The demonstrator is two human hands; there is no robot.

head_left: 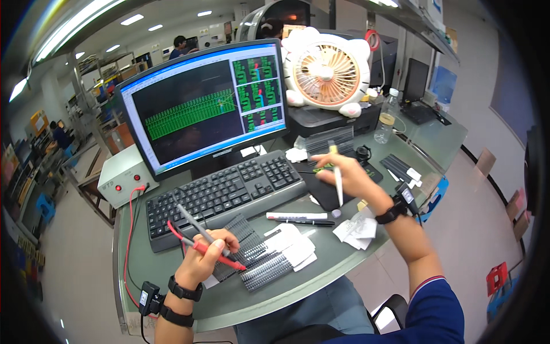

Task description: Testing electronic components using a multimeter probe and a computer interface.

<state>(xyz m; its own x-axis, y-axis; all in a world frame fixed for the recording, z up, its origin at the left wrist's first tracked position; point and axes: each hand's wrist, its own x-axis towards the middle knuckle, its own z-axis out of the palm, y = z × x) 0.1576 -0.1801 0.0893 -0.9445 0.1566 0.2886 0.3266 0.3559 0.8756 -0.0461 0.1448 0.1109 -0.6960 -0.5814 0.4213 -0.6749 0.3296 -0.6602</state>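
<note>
My left hand [207,257] is closed around a red test probe [228,262] and a grey pen-like probe [197,225]. The red tip rests on a dark panel of small repeated parts [268,270], partly over white paper [293,245]. A similar dark panel [243,230] lies behind it. My right hand [350,176] is raised over a black pad [322,192] right of the keyboard. Its fingers are bent around a slim white stick [338,186], whose lower end hangs near a small greyish cap-like piece [336,213].
A monitor [189,103] with green patterns stands behind the keyboard [226,192]. Red and black leads run to a white box [127,175]. A white marker [297,216] and black pen [301,223] lie before the keyboard. A fan [325,70] and bottle [386,117] stand farther back.
</note>
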